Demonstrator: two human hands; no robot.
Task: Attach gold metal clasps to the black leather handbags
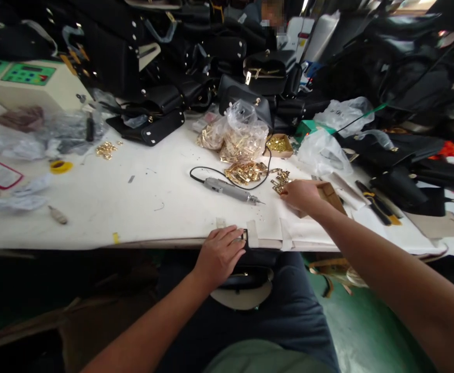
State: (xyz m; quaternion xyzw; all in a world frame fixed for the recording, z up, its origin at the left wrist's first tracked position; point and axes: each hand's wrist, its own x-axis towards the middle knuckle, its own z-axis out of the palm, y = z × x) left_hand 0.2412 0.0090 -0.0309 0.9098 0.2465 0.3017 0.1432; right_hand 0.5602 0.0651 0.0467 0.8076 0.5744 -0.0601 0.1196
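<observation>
My left hand (221,254) presses its fingers together on the flap of a black handbag (246,280), at the table's front edge. A small metal plate (244,235) shows on the flap beside the fingertips. The bag's body sits on my lap, partly under the hand. My right hand (302,197) reaches to the small cardboard box (331,197), its fingers bent and drawn together at the box's left side. Loose gold clasp parts (280,181) lie by those fingertips; what they pinch is hidden. A grey corded rotary tool (229,190) lies between the hands, bit pointing right.
Bags of gold parts (244,140) stand behind a pile of gold fittings (246,172). A small tray of brass bits (279,145) is beside them. Pliers (378,204) lie right, yellow tape (61,166) left. Black handbags (149,127) crowd the back; a person (271,15) is beyond.
</observation>
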